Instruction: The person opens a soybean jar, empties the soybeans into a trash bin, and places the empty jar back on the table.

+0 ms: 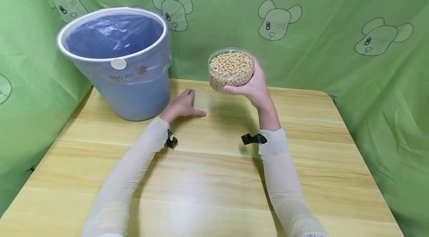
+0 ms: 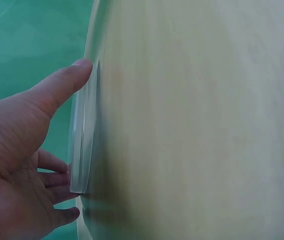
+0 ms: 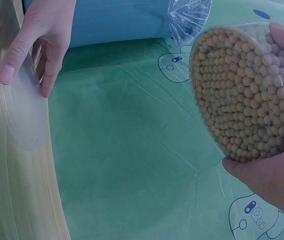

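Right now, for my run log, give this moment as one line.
left hand: holds lid on table | right hand: holds open jar of beans, raised

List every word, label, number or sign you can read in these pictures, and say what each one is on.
Dark print on the blue bin, under its plastic liner: too blurred to read.
Small marks on the cartoon bear heads printed on the green cloth: too small to read.
Round white sticker on the bin's rim: blank.
Clear jar of beans in the right hand: no label shows.
Clear lid under the left hand: no text.
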`<state>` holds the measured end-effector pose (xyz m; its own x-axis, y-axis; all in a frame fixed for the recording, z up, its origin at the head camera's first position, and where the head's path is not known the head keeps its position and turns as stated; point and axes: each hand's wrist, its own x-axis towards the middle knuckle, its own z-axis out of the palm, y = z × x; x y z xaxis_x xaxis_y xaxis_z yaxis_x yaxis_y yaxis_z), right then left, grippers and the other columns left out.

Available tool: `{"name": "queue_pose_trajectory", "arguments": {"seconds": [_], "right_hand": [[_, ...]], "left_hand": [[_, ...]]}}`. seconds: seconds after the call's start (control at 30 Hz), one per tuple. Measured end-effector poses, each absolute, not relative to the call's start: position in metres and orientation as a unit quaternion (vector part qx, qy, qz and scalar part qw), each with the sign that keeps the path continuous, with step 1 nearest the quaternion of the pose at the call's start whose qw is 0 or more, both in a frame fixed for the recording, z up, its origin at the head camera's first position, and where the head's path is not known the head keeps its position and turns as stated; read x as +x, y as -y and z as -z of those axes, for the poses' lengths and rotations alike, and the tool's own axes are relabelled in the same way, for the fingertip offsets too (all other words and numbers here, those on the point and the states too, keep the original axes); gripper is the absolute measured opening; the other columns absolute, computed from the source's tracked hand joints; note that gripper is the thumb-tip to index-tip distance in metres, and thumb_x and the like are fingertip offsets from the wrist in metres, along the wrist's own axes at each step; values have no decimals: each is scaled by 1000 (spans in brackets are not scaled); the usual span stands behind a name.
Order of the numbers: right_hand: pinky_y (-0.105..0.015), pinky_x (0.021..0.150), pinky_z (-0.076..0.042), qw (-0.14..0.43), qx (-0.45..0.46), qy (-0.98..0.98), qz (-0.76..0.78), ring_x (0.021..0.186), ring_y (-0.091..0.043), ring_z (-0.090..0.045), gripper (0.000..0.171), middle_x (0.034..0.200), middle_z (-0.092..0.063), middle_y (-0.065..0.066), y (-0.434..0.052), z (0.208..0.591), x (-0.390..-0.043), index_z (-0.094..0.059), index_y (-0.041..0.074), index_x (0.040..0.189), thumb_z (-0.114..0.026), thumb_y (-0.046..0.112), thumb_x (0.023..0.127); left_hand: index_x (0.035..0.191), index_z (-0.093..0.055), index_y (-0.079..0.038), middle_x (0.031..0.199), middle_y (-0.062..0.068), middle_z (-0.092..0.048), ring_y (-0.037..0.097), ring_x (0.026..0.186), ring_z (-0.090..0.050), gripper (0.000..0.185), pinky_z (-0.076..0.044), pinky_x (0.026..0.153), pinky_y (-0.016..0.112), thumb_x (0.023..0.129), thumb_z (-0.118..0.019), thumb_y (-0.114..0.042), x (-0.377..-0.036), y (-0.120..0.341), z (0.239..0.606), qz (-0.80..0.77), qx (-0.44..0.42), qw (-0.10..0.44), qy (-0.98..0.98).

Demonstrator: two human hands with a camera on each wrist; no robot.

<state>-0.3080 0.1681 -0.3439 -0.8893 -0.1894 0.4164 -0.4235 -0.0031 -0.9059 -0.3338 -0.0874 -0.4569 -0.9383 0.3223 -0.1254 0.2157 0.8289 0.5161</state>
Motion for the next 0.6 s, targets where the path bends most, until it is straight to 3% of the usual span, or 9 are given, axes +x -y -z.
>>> {"name": "queue_pose_trajectory", "arguments": {"seconds": [0.23,0.37,0.6], "right_hand": [[-41,112,-48,89,222,702,-671,135,-27,-52,110,148,-49,-10,-168,343,-308,-41,15,151,-91,-6,56],[-41,112,-48,89,225,701,-671,135,-28,-52,109,149,-49,-10,-168,345,-309,-42,15,151,-91,-7,56],[-42,112,-48,90,225,699,-673,135,-28,-52,109,149,-48,-10,-171,345,-308,-42,16,151,-91,-7,57]], "left_hand": [[159,-17,7,166,28,-19,43,154,-23,126,-20,128,50,74,-85,-58,-333,87,455,-263,147,96,-949],[159,-18,5,167,26,-18,41,156,-19,119,-17,128,51,80,-79,-60,-333,84,447,-278,143,75,-947],[158,-28,2,164,22,-29,37,152,-30,91,-25,126,50,92,-73,-40,-324,74,406,-332,159,-41,-929]]}}
